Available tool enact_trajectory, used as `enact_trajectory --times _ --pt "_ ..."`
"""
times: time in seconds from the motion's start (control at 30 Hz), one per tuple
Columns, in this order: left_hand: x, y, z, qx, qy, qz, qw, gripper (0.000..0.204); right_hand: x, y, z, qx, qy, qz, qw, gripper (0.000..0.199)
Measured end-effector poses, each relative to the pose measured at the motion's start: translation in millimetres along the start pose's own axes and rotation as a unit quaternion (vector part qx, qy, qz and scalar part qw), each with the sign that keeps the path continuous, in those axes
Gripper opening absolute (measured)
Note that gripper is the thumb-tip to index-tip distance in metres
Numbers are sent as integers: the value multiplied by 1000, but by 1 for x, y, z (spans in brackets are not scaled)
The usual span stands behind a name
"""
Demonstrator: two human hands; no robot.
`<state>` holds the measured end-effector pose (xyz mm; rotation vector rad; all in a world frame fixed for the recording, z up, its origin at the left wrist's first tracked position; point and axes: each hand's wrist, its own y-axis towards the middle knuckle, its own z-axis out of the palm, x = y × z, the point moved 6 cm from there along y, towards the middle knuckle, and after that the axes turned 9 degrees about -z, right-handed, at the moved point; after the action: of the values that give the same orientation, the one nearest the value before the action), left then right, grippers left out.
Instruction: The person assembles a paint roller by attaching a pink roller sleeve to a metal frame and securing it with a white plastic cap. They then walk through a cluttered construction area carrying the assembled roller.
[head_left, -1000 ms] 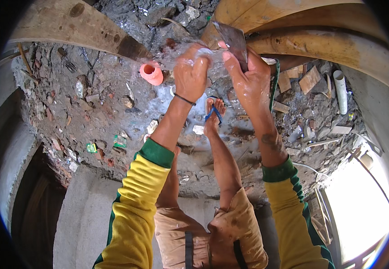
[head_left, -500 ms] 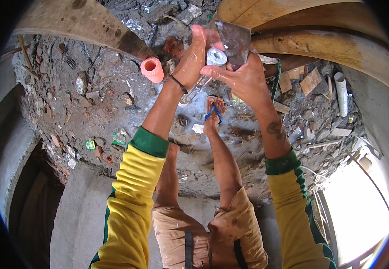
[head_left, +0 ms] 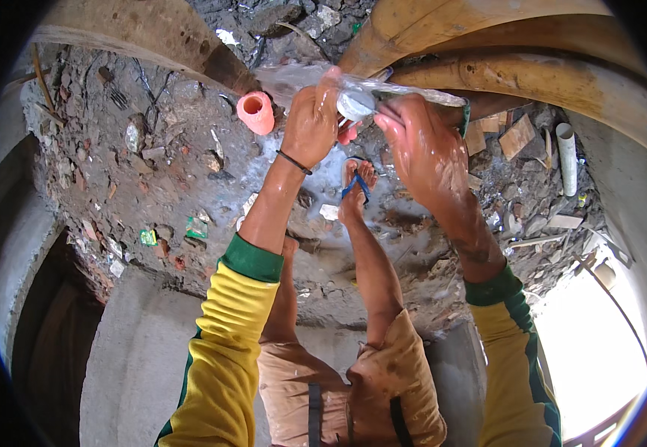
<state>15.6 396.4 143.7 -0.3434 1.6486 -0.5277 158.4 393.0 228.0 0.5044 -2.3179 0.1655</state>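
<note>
My left hand (head_left: 314, 123), wet and closed, grips a whitish-grey cylindrical piece (head_left: 355, 104) with thin pale rods below it. My right hand (head_left: 429, 149) is wet too and bent inward. Its fingers close on a flat dark metal plate (head_left: 390, 113), now seen nearly edge-on; most of it is hidden by the hand. A clear, shiny streak like running water (head_left: 420, 91) crosses just above both hands and spreads to the left. At its right end shows the tip of a green tube (head_left: 466, 118).
A pink hollow cylinder (head_left: 255, 113) stands left of my left hand. Thick yellowish curved poles (head_left: 480, 74) and a wooden board (head_left: 137, 30) lie beyond. Stones and rubble (head_left: 182, 149) cover the ground. A white pipe (head_left: 566, 159) lies at right; my sandalled foot (head_left: 358, 179) is below.
My right hand has turned, and the metal plate has gone from broadside to nearly edge-on. The whitish piece has tilted. The shiny streak now stretches across above both hands.
</note>
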Motion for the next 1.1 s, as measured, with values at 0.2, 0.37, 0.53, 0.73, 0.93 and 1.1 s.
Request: enact_trajectory --times 0.2,0.37,0.53,0.73,0.93,1.1 --pt "-14 -12 -8 -138 170 204 954 43 9 -3 -1 -4 -66 -160 985 30" --pt "7 -31 -17 -117 239 166 949 20 0 -12 12 1 -52 -141 989 22" --pt "-24 -46 -2 -134 109 168 971 40 -48 -35 21 -64 -85 26 994 14" --pt "-13 -36 -8 -192 146 191 951 45 1 -26 -2 -35 -9 -96 995 16" --pt "-22 -34 -12 -99 83 195 972 44 -45 -37 10 -8 -110 -37 993 16" --pt "-15 -39 -12 -81 168 304 934 10 -12 -35 -13 17 165 133 977 17"
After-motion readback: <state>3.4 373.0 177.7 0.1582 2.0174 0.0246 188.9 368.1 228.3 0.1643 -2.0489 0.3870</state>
